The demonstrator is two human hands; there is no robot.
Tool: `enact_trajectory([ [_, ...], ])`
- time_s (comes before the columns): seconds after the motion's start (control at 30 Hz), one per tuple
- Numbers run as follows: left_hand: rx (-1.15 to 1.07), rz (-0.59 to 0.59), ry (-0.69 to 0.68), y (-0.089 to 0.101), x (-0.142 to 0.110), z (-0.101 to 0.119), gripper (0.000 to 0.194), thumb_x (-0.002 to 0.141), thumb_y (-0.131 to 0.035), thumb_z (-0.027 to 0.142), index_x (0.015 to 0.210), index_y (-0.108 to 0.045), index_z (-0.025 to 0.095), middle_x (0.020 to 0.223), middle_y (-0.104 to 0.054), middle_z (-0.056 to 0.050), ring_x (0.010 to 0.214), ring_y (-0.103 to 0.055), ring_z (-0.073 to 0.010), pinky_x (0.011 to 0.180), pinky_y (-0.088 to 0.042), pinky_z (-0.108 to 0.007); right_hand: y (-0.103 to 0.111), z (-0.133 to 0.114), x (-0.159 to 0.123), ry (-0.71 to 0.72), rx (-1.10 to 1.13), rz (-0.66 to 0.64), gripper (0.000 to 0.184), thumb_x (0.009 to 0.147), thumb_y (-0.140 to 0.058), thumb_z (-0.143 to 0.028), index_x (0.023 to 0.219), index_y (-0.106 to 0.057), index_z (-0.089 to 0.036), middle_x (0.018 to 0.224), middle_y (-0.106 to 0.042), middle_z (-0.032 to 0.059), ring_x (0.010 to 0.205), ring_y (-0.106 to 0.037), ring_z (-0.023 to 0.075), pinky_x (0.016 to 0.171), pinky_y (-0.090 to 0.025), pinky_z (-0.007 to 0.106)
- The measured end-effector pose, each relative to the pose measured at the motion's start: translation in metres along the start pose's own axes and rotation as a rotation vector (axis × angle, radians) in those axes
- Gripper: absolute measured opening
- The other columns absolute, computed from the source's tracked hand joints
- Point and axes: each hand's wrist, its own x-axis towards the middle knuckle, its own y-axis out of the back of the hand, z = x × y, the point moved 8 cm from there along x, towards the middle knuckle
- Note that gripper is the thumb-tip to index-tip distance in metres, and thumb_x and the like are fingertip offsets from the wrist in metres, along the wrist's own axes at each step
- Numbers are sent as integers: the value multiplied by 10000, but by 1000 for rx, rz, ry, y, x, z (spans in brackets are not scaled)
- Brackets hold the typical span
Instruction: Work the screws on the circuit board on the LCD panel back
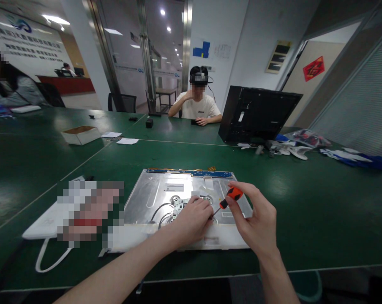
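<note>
A flat display panel (138,209) lies on the green table with its silvery metal back facing up. A small circuit board (178,204) with dark cables is at its middle, partly covered by my left hand (195,217). That hand rests over the board with its fingers bent together close to the screwdriver's tip; what the fingertips pinch, if anything, is hidden. My right hand (252,213) grips a red and black screwdriver (234,193) by its handle between thumb and fingers. The shaft slants down left to the panel near my left fingertips. A blue circuit strip (206,173) runs along the panel's far edge.
A white device (45,221) with a looped white cable lies left of the panel, partly pixelated. Farther off stand an open box (81,135) and a large black monitor housing (257,114). Gloves (358,157) lie at right. A person (199,105) sits opposite.
</note>
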Motion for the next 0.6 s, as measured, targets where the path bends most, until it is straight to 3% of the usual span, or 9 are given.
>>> enact_trajectory([
  [0.5, -46, 2, 2, 1, -2, 0, 59, 855, -533, 172, 902, -568, 170, 954, -604, -62, 943, -547, -224, 932, -366, -403, 2, 5, 0, -10, -33, -2, 324, 863, -594, -161, 1177, -553, -229, 1073, -652, 44, 1001, -606, 189, 858, -488, 343],
  [0.6, -70, 26, -3, 8, -3, 1, 117, 841, -600, 252, 918, -565, 172, 962, -603, -64, 937, -546, -230, 928, -373, -405, 5, 6, 0, -15, -47, 19, 332, 876, -577, -172, 1199, -525, -228, 1080, -636, 51, 1005, -598, 192, 862, -483, 344],
])
